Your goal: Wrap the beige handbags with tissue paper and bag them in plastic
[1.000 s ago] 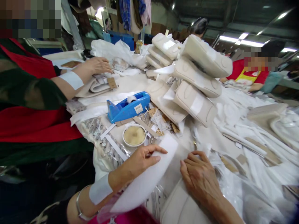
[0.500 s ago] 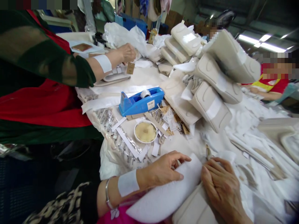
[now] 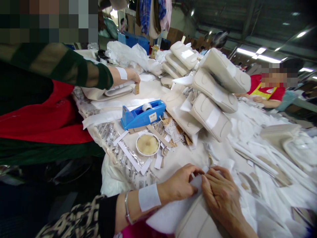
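Note:
At the table's near edge, my left hand [image 3: 179,183] pinches the upper end of a white padding sheet [image 3: 168,216] between thumb and curled fingers. The sheet slopes down toward my lap along the side of a beige handbag [image 3: 195,219]. My right hand [image 3: 223,195] is closed over the bag's upper edge, its fingertips almost meeting my left fingers. Whatever lies beneath its palm is hidden. A small gold metal fitting [image 3: 210,160] sticks up just beyond my right fingers. A white patch [image 3: 149,197] is stuck to my left wrist beside a bangle.
Ahead stand a blue tape dispenser [image 3: 143,114], a round tub of yellowish paste [image 3: 148,144] and scattered tags [image 3: 170,130]. Beige bags [image 3: 211,115] are piled behind them. White wrapping [image 3: 252,148] covers the right side. A co-worker's hand [image 3: 133,77] works at far left; another person [image 3: 266,91] sits at right.
My left hand has moved right, close against my right hand, taking the sheet's upper end toward the bag. The view has tilted up slightly. The co-worker's hand has lowered toward a bag.

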Tool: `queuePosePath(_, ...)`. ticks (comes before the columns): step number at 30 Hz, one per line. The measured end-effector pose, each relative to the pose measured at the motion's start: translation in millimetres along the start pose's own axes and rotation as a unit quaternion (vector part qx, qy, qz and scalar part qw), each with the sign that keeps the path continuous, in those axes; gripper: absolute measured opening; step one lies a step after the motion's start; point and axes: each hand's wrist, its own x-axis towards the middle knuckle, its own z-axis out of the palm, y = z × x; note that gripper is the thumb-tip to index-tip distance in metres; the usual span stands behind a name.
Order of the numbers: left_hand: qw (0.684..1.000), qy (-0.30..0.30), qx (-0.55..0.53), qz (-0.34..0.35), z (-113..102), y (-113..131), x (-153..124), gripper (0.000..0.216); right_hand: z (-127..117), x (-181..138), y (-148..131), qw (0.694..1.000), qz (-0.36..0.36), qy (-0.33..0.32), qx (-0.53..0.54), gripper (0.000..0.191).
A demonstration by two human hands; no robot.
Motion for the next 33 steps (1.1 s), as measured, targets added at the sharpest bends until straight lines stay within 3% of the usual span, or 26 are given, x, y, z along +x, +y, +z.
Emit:
queuePosePath(5, 0.99, 0.019, 0.136, 0.04, 12.5, -9.3, 14.4, 0.045, 5.3, 0.4, 3.2, 1.0, -0.001, -0.011, -0.008, 0.037)
queuePosePath(8, 0.971, -0.063, 0.215, 0.081, -9.4, 4.8, 2.3, 0.043, 8.4, 0.8, 4.2, 0.999, 0.009, -0.039, -0.021, 0.039)
queuePosePath(14, 0.929, -0.181, 0.281, 0.16, -75.3, 40.3, -59.4, 0.061, 9.0, 2.5, 4.3, 0.997, 0.002, -0.052, -0.055, 0.046)
queuePosePath(18, 0.906, -0.284, 0.261, 0.174, -82.5, 45.4, -82.2, 0.054, 10.4, 3.5, 5.5, 0.997, -0.007, -0.047, -0.067, 0.047)
queuePosePath(22, 0.9, -0.311, 0.257, 0.167, -76.5, 36.4, -75.0, 0.047, 10.9, 6.1, 3.9, 0.995, -0.035, -0.045, -0.084, 0.046)
queuePosePath(27, 0.905, -0.293, 0.24, 0.195, -70.7, 22.7, -61.1, 0.026, -0.4, 12.0, -3.9, 0.996, -0.071, -0.055, 0.001, 0.025)
queuePosePath(31, 0.92, -0.211, 0.288, 0.159, -59.1, 18.6, -62.4, 0.017, -10.5, 13.8, -7.7, 0.984, -0.069, -0.12, 0.115, 0.025)
queuePosePath(33, 0.925, -0.163, 0.317, 0.131, -52.4, 18.6, -64.9, 0.01, -13.0, 13.7, -8.6, 0.983, -0.064, -0.119, 0.122, 0.028)
